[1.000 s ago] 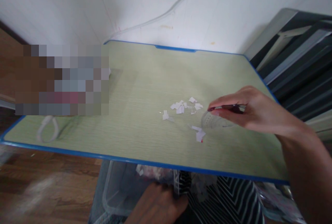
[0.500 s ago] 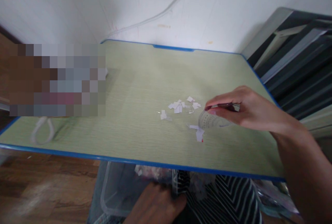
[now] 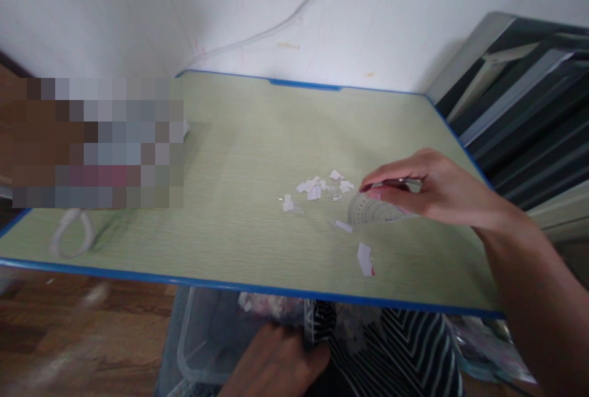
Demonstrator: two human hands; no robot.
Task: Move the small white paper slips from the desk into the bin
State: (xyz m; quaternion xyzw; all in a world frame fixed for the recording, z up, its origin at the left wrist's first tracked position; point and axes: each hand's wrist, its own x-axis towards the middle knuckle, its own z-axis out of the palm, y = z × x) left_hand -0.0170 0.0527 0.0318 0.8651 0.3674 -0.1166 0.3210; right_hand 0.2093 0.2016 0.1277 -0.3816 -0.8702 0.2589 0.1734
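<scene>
My right hand point(image 3: 427, 191) is closed over the table, pinching a clear half-round protractor point(image 3: 375, 208) with printed markings. A dark, shiny strip shows between thumb and fingers; I cannot make out what it is. Close to the protractor's left end lies a thin white paper strip point(image 3: 343, 226). A larger paper scrap point(image 3: 364, 259) with a red corner rests nearer the front edge. Several small white paper scraps point(image 3: 314, 188) are clustered left of the hand. Below the table, my left hand point(image 3: 280, 360) is curled at the rim of a clear plastic bin point(image 3: 207, 342), fingertips hidden.
The blue-edged table point(image 3: 221, 225) stands against a white wall. A white loop point(image 3: 73, 234) lies at its left, beside a pixelated area. Dark and grey panels point(image 3: 529, 96) lean at the right. Pale, pinkish bits point(image 3: 271, 305) sit in the bin.
The paper scrap with the red corner has moved toward the front edge and slightly right, apart from the thin strip. My right hand still holds the protractor; the left hand stays put.
</scene>
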